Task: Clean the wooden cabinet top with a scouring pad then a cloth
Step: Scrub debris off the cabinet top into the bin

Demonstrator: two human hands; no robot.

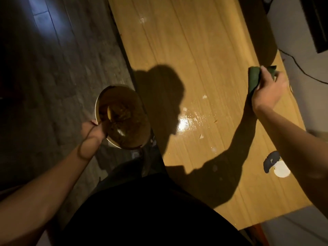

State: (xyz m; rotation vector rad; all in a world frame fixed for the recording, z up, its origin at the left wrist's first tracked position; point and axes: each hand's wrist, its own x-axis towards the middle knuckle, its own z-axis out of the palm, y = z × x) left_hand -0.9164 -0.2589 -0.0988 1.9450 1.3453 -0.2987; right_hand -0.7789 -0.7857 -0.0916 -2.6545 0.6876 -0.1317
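Note:
The wooden cabinet top [186,59] runs from the upper middle to the lower right. It carries a wet shiny patch [188,121] and small white scraps. My right hand [268,89] is closed around a folded green scouring pad [254,79], held over the top's far right edge. My left hand [95,128] grips the rim of a round bowl [122,114] with brown leftovers in it, held off the cabinet's left edge above the floor.
A white disc beside a dark blue-grey scrap [278,166] lies near the cabinet's right edge. A black cable [305,71] runs along the grey surface at the right. A dark screen edge [317,23] is at the top right. Grey plank floor [62,68] lies left.

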